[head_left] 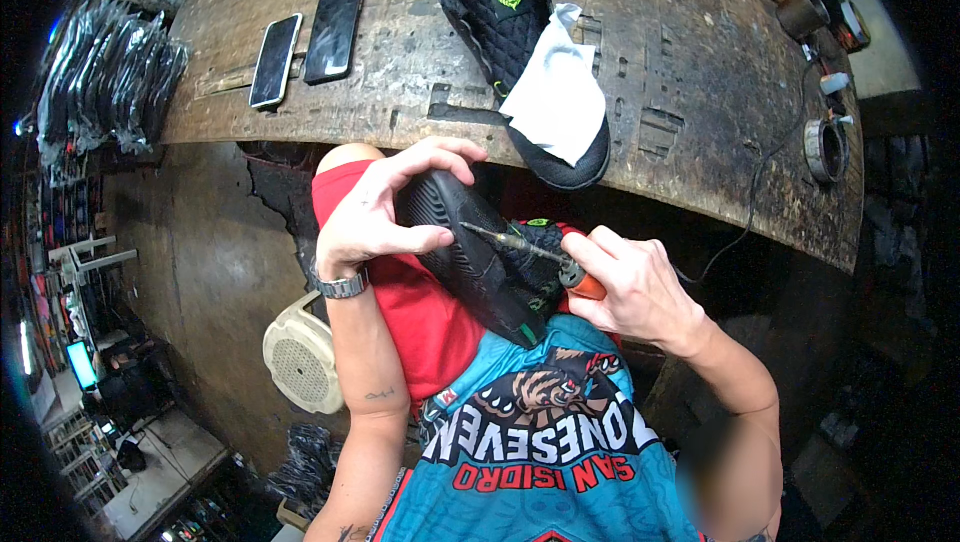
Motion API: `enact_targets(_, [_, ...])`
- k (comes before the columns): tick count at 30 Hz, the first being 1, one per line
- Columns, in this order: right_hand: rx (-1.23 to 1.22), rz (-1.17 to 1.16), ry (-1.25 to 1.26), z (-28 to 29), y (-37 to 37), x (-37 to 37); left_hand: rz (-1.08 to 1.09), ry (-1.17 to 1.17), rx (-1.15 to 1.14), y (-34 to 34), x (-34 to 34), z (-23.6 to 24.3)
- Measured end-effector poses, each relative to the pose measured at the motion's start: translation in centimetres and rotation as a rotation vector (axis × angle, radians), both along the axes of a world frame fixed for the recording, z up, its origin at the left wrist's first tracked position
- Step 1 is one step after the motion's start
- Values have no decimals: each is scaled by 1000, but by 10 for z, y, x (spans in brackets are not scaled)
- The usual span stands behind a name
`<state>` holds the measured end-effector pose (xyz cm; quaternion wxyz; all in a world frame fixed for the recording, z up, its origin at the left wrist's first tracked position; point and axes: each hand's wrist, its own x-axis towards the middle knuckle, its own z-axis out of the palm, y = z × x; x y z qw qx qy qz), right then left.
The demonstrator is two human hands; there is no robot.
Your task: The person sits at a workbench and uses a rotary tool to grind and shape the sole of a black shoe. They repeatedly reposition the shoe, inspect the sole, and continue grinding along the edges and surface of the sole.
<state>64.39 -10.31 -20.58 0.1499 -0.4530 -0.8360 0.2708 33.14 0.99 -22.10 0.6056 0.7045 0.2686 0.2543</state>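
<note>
A black shoe (455, 242) lies tilted on my lap, its ribbed sole partly turned up. My left hand (385, 207) grips one end of it, thumb on the sole side and fingers curled over the edge. In my right hand (630, 282) is an awl (520, 242) with an orange handle and a thin metal shaft. Its tip points left and lies at the shoe's sole edge; whether it has gone in, I cannot tell. On the bench, a second black shoe (480, 17) with a green emblem stands beyond my hands, a white cloth or paper (560, 92) draped on it.
The worn wooden workbench (400, 82) carries two phones, one white-edged (275, 62) and one black (335, 32). A tape roll (825, 152) and a metal cup (802, 14) sit at its right end. A beige stool (303, 352) stands at my left; plastic-wrapped items (110, 82) hang beyond it.
</note>
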Motion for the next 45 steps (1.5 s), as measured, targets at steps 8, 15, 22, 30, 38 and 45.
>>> enact_targets(8, [28, 21, 8, 1, 0, 0, 9, 8, -3, 0, 0, 0])
enact_targets(15, [34, 49, 29, 0, 0, -6, 9, 8, -5, 0, 1, 1])
enact_targets(22, [11, 0, 28, 0, 6, -3, 7, 6, -9, 0, 0, 0])
enact_targets(30, [34, 35, 22, 5, 4, -4, 13, -2, -20, -1, 2, 1])
enact_targets(38, [-3, -15, 76, -1, 6, -6, 14, 8, -27, 0, 1, -1])
enact_targets(45, [-575, -242, 774, 20, 15, 20, 75, 23, 27, -1, 1, -1])
